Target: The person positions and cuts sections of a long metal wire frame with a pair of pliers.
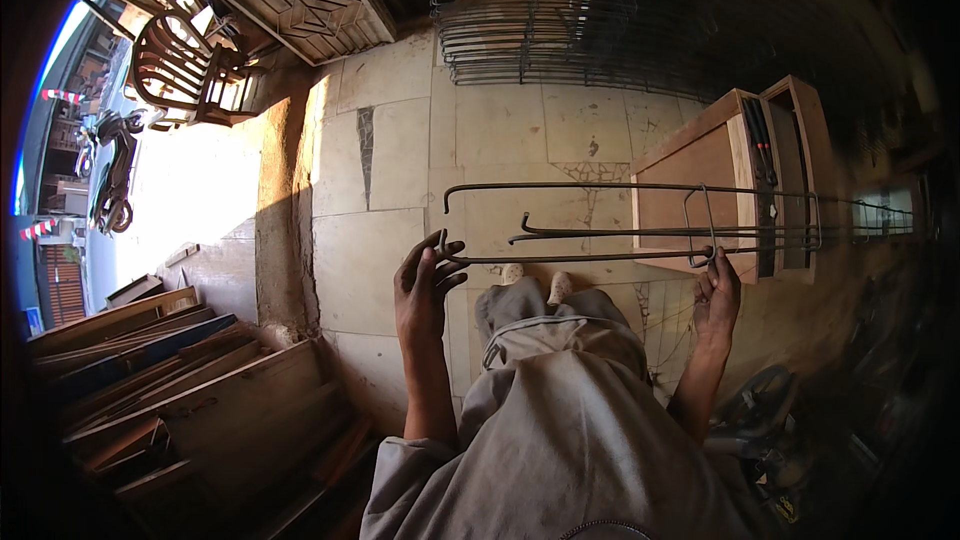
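Several long steel rods (560, 186) with hooked ends stretch across in front of me, running off to the right. A bent-wire square loop (688, 225) stands around them, and a second wire loop (819, 220) encircles them farther right. My left hand (422, 285) is closed with a pinch on the hooked end of the nearest rod (560, 259). My right hand (717, 295) pinches the lower corner of the first loop, where that rod passes. The other rods' hooked ends stop at differing distances from my left hand.
Beneath the rods on the right stands a wooden box-like bench (690, 165), with a red-and-dark-handled tool (760, 140) on it. Stacked wire frames (540, 45) lie at the back. Wood boards (240, 405) are piled at left, near a wooden chair (185, 65). Pale tiles (375, 250) cover the floor.
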A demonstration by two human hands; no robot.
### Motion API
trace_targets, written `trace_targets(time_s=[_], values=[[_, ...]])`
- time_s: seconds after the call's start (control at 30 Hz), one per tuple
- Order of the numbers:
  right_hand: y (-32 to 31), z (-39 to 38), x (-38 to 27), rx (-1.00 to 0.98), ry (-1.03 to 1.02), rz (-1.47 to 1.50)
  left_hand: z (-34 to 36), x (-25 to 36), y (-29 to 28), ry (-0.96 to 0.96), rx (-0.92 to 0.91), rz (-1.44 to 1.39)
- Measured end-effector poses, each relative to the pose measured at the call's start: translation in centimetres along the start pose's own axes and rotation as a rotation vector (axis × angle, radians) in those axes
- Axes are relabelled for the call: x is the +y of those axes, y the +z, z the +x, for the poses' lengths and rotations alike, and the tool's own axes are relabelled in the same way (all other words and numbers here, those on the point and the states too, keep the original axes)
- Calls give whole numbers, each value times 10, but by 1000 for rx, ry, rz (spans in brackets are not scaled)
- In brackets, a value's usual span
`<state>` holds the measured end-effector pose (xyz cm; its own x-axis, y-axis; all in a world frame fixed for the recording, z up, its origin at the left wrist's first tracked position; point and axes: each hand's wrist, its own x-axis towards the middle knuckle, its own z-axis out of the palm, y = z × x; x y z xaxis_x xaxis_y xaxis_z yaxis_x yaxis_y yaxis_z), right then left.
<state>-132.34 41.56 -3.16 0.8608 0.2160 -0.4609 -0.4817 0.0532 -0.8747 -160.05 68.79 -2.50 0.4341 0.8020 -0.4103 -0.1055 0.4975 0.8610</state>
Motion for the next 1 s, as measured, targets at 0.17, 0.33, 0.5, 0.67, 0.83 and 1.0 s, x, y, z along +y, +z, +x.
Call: trace_targets(time_s=[0.17, 0.33, 0.5, 0.67, 0.83, 1.0], values=[[-3, 2, 0, 9, 6, -3, 1, -4, 4, 18, -54, 11], [-2, 1, -1, -10, -6, 14, 3, 1, 7, 37, -54, 28], [-6, 3, 2, 1, 6, 19, 13, 7, 2, 35, -14, 240], [3, -3, -2, 21, -8, -18, 45, 13, -5, -31, -99, 303], [0, -1, 2, 31, -45, -41, 61, 19, 9, -79, -186, 264], [3, -3, 0, 31, -54, -63, 42, 11, 4, 507, 150, 714]])
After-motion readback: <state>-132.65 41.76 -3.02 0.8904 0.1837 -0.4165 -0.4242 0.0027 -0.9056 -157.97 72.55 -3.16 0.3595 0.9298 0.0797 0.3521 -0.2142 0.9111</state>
